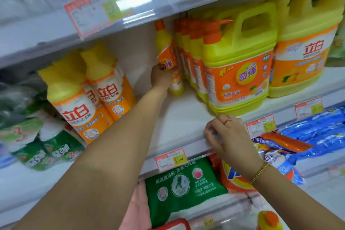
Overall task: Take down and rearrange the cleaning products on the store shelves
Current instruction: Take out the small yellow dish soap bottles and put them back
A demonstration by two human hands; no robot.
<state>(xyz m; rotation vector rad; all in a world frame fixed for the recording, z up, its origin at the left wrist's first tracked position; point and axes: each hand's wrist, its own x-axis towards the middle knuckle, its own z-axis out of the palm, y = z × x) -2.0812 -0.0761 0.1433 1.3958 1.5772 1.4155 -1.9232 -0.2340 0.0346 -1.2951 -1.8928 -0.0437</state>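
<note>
One slim yellow dish-soap bottle (166, 56) stands tilted at the shelf (179, 117) back, left hand (162, 78) fingers wrapped round it, beside handled yellow jugs (237, 65). Right hand (227, 136) fingers curl empty over the shelf's front edge.

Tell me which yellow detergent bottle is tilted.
The small orange-capped bottle in the left hand at the shelf's back; it leans left, while the jugs and white-labelled bottles stand upright.

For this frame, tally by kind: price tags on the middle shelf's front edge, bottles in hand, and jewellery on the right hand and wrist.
price tags: 3
bottle in left hand: 1
ring on right hand: 1
bracelet: 1
Total: 6
</note>
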